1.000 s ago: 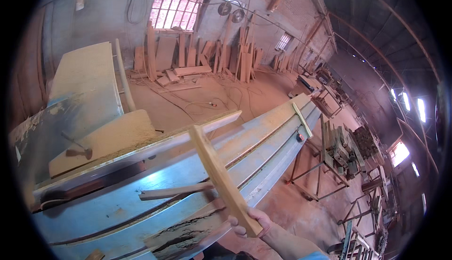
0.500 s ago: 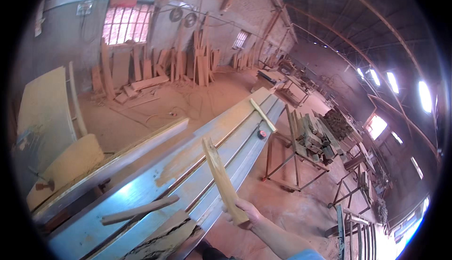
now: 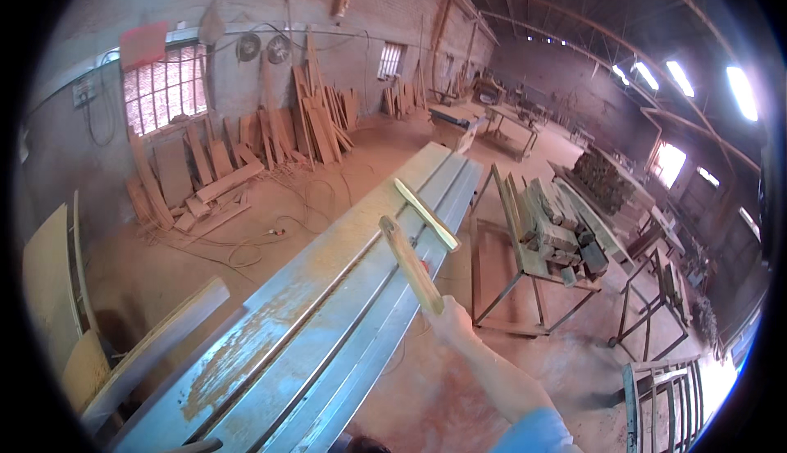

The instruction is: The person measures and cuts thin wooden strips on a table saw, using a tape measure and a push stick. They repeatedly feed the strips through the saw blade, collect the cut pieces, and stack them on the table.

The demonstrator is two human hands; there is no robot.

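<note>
My right hand is clenched around the bottom end of a wood strip, pale, flat and narrow with squared edges, tilting up and away to the left from my fist. It sits out over the right edge of the long saw bench, which is blue-grey painted metal, scuffed and dusted orange-brown with sawdust, with grooved rails running its length. One more pale strip lies crosswise on the bench further along, so that's two strips I can count. My left hand isn't in view at all. To the right of the bench there's a metal frame rack stacked with rough short wood blocks, and near the far wall a pile of planks leans up against the brick. The floor is reddish dirt, with thin cables snaking across it.
</note>
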